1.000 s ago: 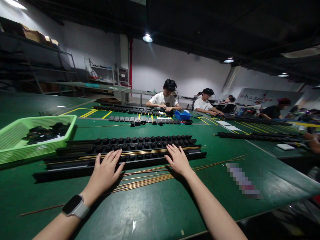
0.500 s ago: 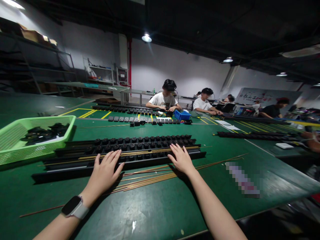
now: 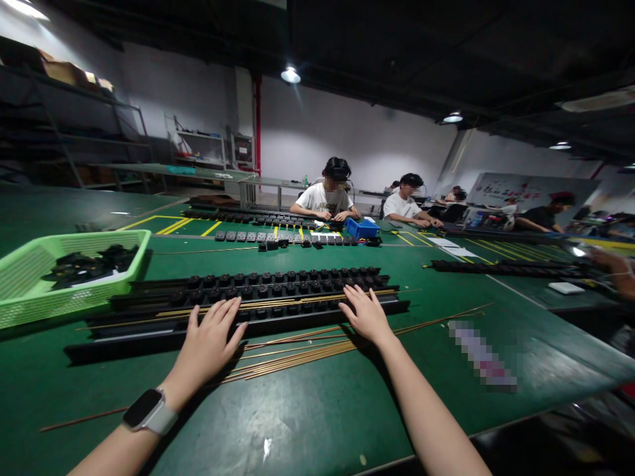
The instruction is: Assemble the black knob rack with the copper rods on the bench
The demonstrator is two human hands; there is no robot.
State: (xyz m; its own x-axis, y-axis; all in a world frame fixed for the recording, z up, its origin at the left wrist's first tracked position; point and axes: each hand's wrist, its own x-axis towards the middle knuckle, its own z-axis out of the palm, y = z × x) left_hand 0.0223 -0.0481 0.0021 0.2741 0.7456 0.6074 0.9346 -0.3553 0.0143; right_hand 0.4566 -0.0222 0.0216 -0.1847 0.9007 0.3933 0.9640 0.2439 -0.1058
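A long black power-strip housing with a row of black socket modules lies across the green table. Thin copper strips run along its top, and more copper strips lie loose on the table in front of it. My left hand lies flat, fingers spread, with the fingertips on the housing's front edge. My right hand is also open, its fingertips pressing on the housing near its right end. A watch sits on my left wrist.
A green basket with black parts stands at the left. More black housings lie to the right, loose socket modules behind. Several people sit working at the far side near a blue bin. Another person's hand shows at the right edge.
My right hand has slid a little to the right along the housing. My left hand has stayed in place.
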